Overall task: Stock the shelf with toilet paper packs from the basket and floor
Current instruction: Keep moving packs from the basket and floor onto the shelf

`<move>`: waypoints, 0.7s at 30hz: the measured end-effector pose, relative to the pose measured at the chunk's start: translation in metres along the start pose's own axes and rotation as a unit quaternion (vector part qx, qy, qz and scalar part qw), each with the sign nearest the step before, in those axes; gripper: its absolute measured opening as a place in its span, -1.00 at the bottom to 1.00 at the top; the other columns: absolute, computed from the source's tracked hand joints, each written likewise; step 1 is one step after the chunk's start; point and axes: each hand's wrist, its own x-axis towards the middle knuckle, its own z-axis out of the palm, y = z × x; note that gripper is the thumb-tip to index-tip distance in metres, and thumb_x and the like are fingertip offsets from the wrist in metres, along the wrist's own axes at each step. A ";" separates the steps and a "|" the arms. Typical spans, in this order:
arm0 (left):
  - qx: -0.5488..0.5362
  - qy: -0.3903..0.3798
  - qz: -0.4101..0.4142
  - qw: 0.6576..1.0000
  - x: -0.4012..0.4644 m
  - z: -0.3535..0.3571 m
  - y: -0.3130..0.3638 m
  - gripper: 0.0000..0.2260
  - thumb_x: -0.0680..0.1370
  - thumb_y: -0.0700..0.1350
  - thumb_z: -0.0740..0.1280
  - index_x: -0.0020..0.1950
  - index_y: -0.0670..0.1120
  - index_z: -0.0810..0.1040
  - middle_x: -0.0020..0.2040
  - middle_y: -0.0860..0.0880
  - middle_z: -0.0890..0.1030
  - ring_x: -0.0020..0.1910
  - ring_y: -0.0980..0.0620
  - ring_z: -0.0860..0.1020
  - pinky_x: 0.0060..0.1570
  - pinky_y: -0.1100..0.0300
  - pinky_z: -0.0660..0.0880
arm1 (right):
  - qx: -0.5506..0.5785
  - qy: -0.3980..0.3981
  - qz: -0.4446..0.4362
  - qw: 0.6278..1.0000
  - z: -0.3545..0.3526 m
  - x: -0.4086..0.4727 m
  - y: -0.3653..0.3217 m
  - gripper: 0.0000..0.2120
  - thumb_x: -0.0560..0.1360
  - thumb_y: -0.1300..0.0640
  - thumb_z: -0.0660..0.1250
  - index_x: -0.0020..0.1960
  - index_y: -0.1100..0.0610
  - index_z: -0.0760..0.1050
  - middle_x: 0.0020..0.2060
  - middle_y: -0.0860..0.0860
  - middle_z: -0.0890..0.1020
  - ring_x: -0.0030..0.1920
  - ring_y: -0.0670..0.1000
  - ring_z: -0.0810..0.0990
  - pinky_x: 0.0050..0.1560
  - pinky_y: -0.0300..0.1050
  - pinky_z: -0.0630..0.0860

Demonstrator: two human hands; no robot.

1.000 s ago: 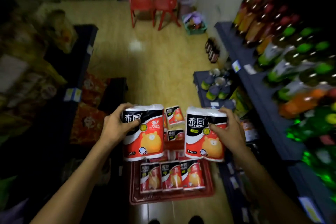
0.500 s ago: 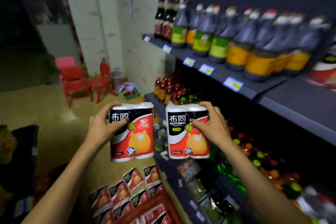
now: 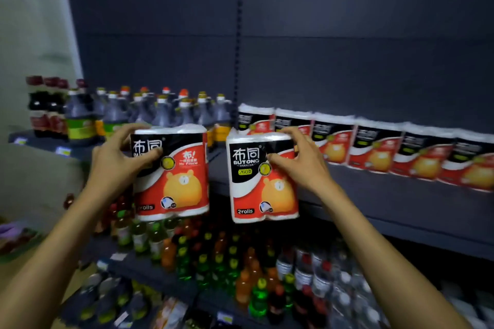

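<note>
Two packs in hand, both upright, held in the air before the shelf (image 3: 374,189). Left hand (image 3: 115,165) closed round the left pack (image 3: 173,173), thumb across its front. Right hand (image 3: 302,160) closed round the right pack (image 3: 263,181), fingers over its top. Neither pack touches the shelf yet. A row of packs (image 3: 374,145) already stands along the back, with bare shelf in front. Bottles (image 3: 160,112) fill the left. Basket and floor out of view; cannot tell what's left there.

The right pack (image 3: 263,177) reads "BUTONG", "260" and "2rolls"; the left pack (image 3: 171,171) reads "2rolls".
</note>
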 end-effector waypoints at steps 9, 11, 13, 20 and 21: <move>-0.121 -0.111 0.088 0.982 0.008 0.191 0.162 -0.63 0.41 -0.12 0.52 0.12 0.17 0.52 -0.03 0.24 0.60 -0.09 0.36 0.58 0.02 0.10 0.58 | -0.079 0.132 0.106 0.982 -0.215 -0.051 0.125 -0.41 0.28 -0.24 0.43 0.25 -0.17 0.37 0.22 0.04 0.54 0.21 0.09 0.51 0.15 0.00 0.47; -0.130 -0.127 0.101 0.978 0.000 0.228 0.193 -0.65 0.41 -0.11 0.52 0.11 0.16 0.52 -0.01 0.22 0.61 -0.03 0.25 0.60 -0.01 0.13 0.58 | -0.093 0.146 0.128 0.977 -0.254 -0.064 0.149 -0.44 0.33 -0.17 0.46 0.26 -0.15 0.37 0.22 0.05 0.54 0.22 0.10 0.50 0.13 -0.02 0.45; -0.135 -0.142 0.108 0.975 -0.010 0.263 0.221 -0.64 0.41 -0.08 0.52 0.15 0.13 0.52 -0.01 0.15 0.63 -0.03 0.19 0.61 -0.07 0.15 0.59 | -0.105 0.158 0.142 0.972 -0.289 -0.077 0.170 -0.45 0.34 -0.16 0.47 0.27 -0.16 0.37 0.23 0.05 0.52 0.21 0.11 0.50 0.13 -0.02 0.45; -0.154 -0.168 0.114 0.967 -0.042 0.360 0.293 -0.62 0.43 -0.10 0.51 0.20 0.08 0.51 0.00 0.04 0.63 -0.09 0.27 0.57 -0.26 0.50 0.46 | -0.114 0.186 0.173 0.961 -0.378 -0.112 0.233 -0.51 0.34 -0.14 0.47 0.21 -0.21 0.39 0.11 0.03 0.53 0.12 0.09 0.54 0.15 0.07 0.49; -0.154 -0.170 0.114 0.967 -0.045 0.371 0.301 -0.61 0.43 -0.10 0.50 0.21 0.07 0.51 0.00 0.04 0.62 -0.10 0.28 0.55 -0.30 0.54 0.42 | -0.111 0.188 0.174 0.960 -0.386 -0.115 0.241 -0.52 0.34 -0.14 0.47 0.20 -0.21 0.39 0.09 0.03 0.53 0.11 0.08 0.54 0.15 0.07 0.50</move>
